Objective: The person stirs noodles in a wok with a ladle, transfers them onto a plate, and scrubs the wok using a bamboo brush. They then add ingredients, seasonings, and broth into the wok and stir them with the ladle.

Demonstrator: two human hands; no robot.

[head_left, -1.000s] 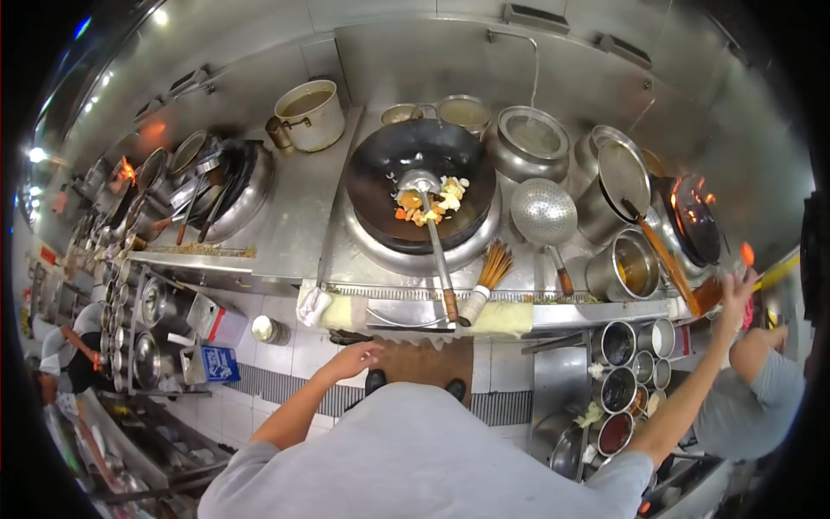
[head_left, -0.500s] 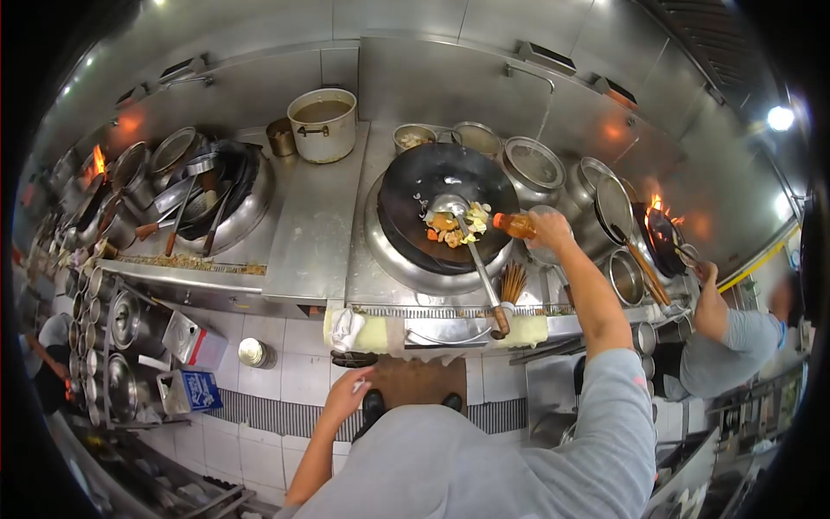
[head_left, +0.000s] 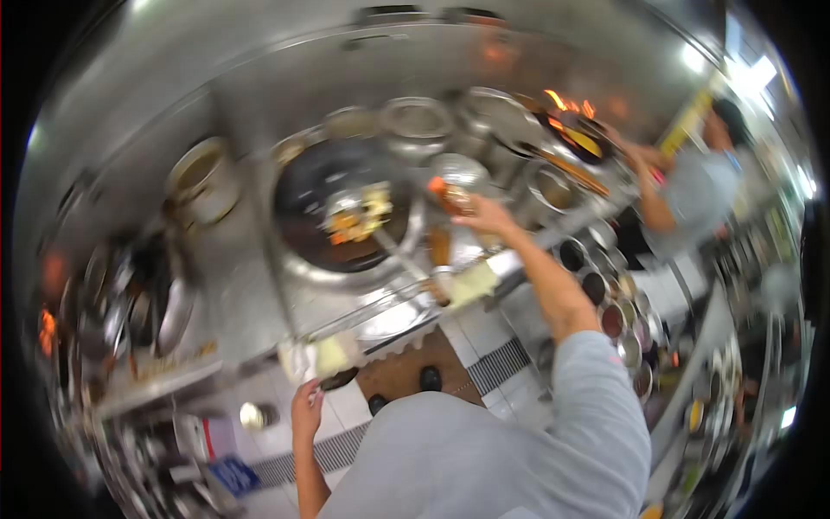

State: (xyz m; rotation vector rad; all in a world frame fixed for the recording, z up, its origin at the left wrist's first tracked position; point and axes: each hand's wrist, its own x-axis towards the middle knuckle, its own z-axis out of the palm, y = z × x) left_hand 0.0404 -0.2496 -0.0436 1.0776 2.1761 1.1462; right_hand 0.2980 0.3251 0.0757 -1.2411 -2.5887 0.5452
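My right hand (head_left: 484, 216) is wrapped round a small bottle (head_left: 451, 197) with an orange cap end, held tilted to the right of the wok. The black wok (head_left: 298, 186) sits on its burner ring with chopped orange and pale yellow food (head_left: 350, 227) in it. A ladle (head_left: 398, 251) rests in the wok, its handle sloping over the front rim; neither hand touches it. Low by the counter's front edge, my left hand (head_left: 306, 406) has its fingers closed near a white cloth (head_left: 299, 362). Blur hides whatever small thing is in them.
Behind the wok stand several metal pots (head_left: 417, 121), with a large stockpot (head_left: 205, 182) to the left. At right a co-worker (head_left: 692, 199) handles a pan (head_left: 575, 134) over flames. A bamboo brush (head_left: 439, 246) stands beside the wok. Several containers (head_left: 614, 320) line the right side.
My view has turned to the right and is blurred. The bottle has moved away from the food, past the wok's rim, in my right hand. My left hand is closer to the cloth.
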